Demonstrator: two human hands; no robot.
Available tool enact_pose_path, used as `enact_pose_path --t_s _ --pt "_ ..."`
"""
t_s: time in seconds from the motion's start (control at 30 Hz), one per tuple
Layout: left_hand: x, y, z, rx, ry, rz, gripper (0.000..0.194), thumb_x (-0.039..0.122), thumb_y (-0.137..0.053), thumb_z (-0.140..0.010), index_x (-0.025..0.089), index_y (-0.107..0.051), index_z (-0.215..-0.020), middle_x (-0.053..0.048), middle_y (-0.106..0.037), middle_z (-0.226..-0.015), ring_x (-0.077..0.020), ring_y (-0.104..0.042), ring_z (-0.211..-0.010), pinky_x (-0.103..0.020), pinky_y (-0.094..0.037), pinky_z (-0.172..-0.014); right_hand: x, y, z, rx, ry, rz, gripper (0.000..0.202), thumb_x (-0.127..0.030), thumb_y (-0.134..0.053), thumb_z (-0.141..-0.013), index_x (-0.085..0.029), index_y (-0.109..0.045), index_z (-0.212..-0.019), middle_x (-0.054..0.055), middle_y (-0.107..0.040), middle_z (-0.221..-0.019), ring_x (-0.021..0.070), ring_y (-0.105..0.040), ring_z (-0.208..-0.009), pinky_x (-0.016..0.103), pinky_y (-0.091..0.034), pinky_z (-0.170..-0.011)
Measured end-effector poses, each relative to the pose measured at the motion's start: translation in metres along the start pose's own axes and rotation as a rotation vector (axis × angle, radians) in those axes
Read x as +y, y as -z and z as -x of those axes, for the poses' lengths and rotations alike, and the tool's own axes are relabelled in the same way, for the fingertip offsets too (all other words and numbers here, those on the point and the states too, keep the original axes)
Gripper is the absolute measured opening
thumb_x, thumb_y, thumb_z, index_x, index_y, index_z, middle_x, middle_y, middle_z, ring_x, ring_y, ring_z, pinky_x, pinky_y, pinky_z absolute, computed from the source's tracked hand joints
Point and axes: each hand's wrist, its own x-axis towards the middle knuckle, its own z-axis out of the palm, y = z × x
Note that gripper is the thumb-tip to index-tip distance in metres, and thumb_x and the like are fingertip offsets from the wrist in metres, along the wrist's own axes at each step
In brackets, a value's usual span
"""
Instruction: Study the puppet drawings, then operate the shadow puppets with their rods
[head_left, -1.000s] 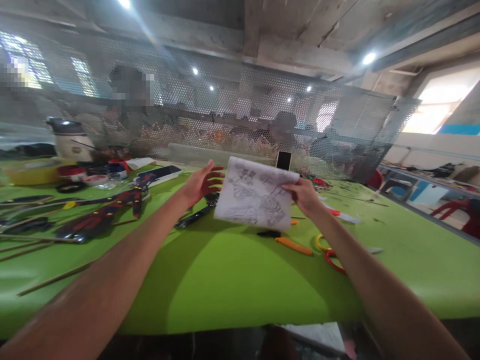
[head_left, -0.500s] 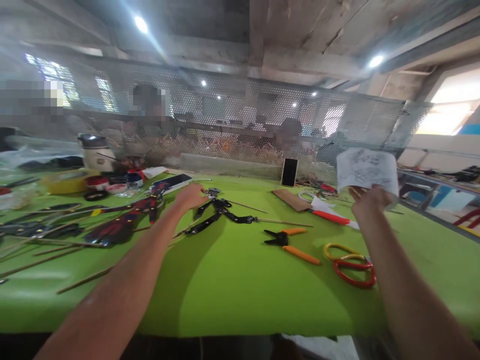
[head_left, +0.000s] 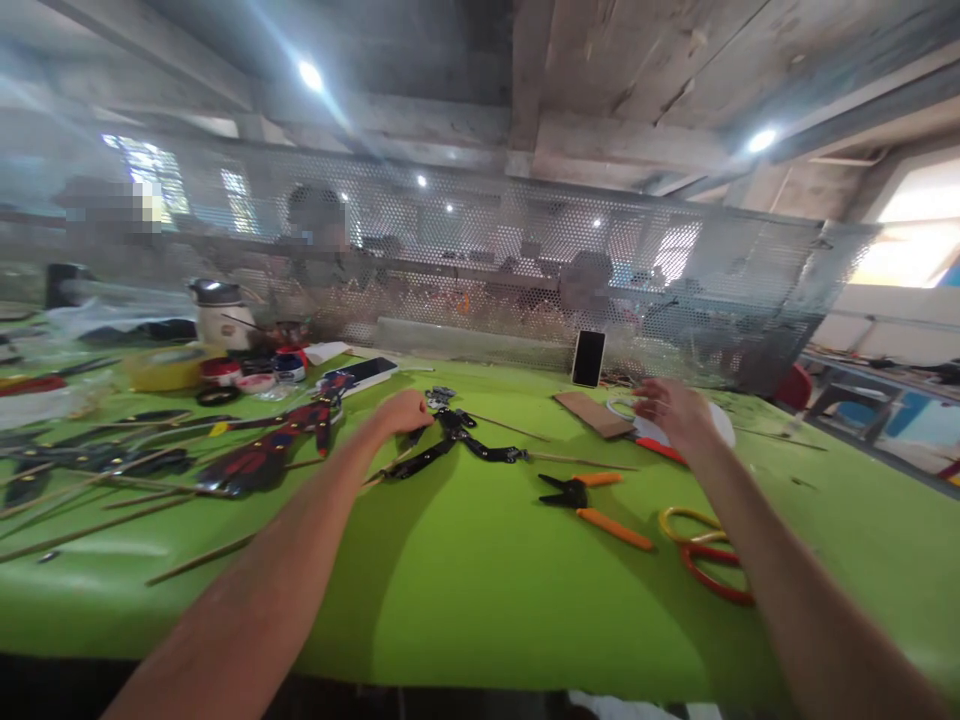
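My left hand [head_left: 405,412] has its fingers curled closed at the left limb of a small black jointed puppet [head_left: 454,425]; its fingertips are partly hidden. The puppet lies flat, with thin sticks at its limbs and a grey decorated piece [head_left: 441,396] at its top. My right hand [head_left: 675,412] hovers over white paper [head_left: 724,425], fingers apart. Beneath it, a red-handled tool [head_left: 661,452] is partly covered. Nearer me lie orange-handled pliers [head_left: 616,528], jaws apart, and scissors [head_left: 716,575] with yellow and red handles, partly behind my right forearm.
A larger red and dark puppet [head_left: 259,450] and several sticks [head_left: 202,558] lie on the left. Behind them are a kettle [head_left: 225,318], tape [head_left: 165,368] and paint jars [head_left: 219,372]. Brown cardboard [head_left: 592,413] and an upright phone [head_left: 589,358] stand before a perforated metal screen [head_left: 480,270].
My right hand has brought the raised printed paper down to the table, and its fingers have spread. My left hand stays by the puppet. The view has shifted slightly.
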Motion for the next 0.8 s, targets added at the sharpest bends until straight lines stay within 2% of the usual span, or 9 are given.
enact_pose_path --t_s 0.03,0.17,0.23,0.37,0.47,0.63,0.7,0.8 --pt "0.003 -0.001 0.000 -0.010 0.003 -0.022 0.019 0.018 -0.067 -0.057 0.020 -0.057 -0.042 -0.001 -0.052 -0.042 -0.0164 -0.051 -0.048 -0.028 -0.035 -0.055 0.005 -0.008 0.004 -0.053 0.033 0.073 0.004 -0.019 -0.059 -0.082 -0.019 -0.063 -0.084 0.004 -0.069 -0.071 0.0146 -0.062 -0.050 0.029 -0.055 -0.054" --pt "0.013 -0.006 0.000 -0.020 -0.033 -0.034 0.007 0.018 -0.067 -0.058 0.019 -0.062 -0.054 -0.001 -0.062 -0.056 -0.0164 -0.056 -0.056 -0.026 -0.039 -0.057 0.035 -0.042 0.020 -0.370 0.149 0.496 0.013 -0.024 -0.067 -0.074 -0.019 -0.065 -0.086 0.005 -0.072 -0.076 0.0167 -0.065 -0.059 0.027 -0.052 -0.052" --pt "0.018 -0.006 0.001 -0.017 -0.059 -0.015 0.004 0.019 -0.067 -0.060 0.019 -0.064 -0.062 -0.002 -0.067 -0.064 -0.0170 -0.059 -0.062 -0.026 -0.041 -0.060 0.052 -0.056 0.027 -0.508 0.300 0.675 0.013 -0.025 -0.068 -0.073 -0.018 -0.068 -0.084 0.006 -0.073 -0.079 0.0182 -0.067 -0.069 0.029 -0.054 -0.061" --pt "0.031 -0.002 0.004 -0.037 -0.142 0.101 0.009 0.025 -0.069 -0.067 0.018 -0.065 -0.071 -0.004 -0.070 -0.074 -0.0177 -0.062 -0.069 -0.027 -0.046 -0.066 0.077 -0.071 0.039 -0.655 0.493 0.911 0.021 -0.023 -0.064 -0.077 -0.016 -0.071 -0.095 0.010 -0.074 -0.091 0.0211 -0.067 -0.081 0.035 -0.053 -0.080" --pt "0.045 0.002 0.007 -0.084 -0.207 0.273 0.015 0.030 -0.070 -0.072 0.017 -0.064 -0.074 -0.004 -0.069 -0.075 -0.0171 -0.062 -0.070 -0.029 -0.047 -0.070 0.084 -0.073 0.040 -0.667 0.543 1.020 0.031 -0.022 -0.063 -0.076 -0.013 -0.071 -0.105 0.011 -0.073 -0.094 0.0209 -0.065 -0.081 0.033 -0.051 -0.077" --pt "0.068 0.007 0.014 -0.115 -0.259 0.523 0.022 0.034 -0.072 -0.075 0.015 -0.065 -0.082 -0.005 -0.068 -0.078 -0.0146 -0.061 -0.068 -0.029 -0.048 -0.069 0.084 -0.070 0.037 -0.513 0.601 1.104 0.041 -0.029 -0.066 -0.073 -0.013 -0.071 -0.110 0.009 -0.067 -0.089 0.0204 -0.061 -0.076 0.031 -0.047 -0.072" --pt "0.074 0.008 0.015 -0.123 -0.280 0.626 0.026 0.037 -0.074 -0.075 0.015 -0.065 -0.083 -0.006 -0.067 -0.077 -0.0149 -0.062 -0.069 -0.029 -0.049 -0.066 0.081 -0.070 0.037 -0.479 0.599 1.105 0.038 -0.033 -0.066 -0.074 -0.014 -0.073 -0.106 0.008 -0.066 -0.083 0.0209 -0.061 -0.073 0.032 -0.046 -0.070" --pt "0.078 0.010 0.017 -0.127 -0.299 0.725 0.029 0.039 -0.076 -0.072 0.015 -0.063 -0.083 -0.005 -0.065 -0.077 -0.0147 -0.063 -0.071 -0.027 -0.049 -0.064 0.077 -0.071 0.039 -0.469 0.575 1.067 0.022 -0.032 -0.063 -0.075 -0.019 -0.076 -0.086 0.006 -0.067 -0.074 0.0217 -0.061 -0.070 0.032 -0.044 -0.067"
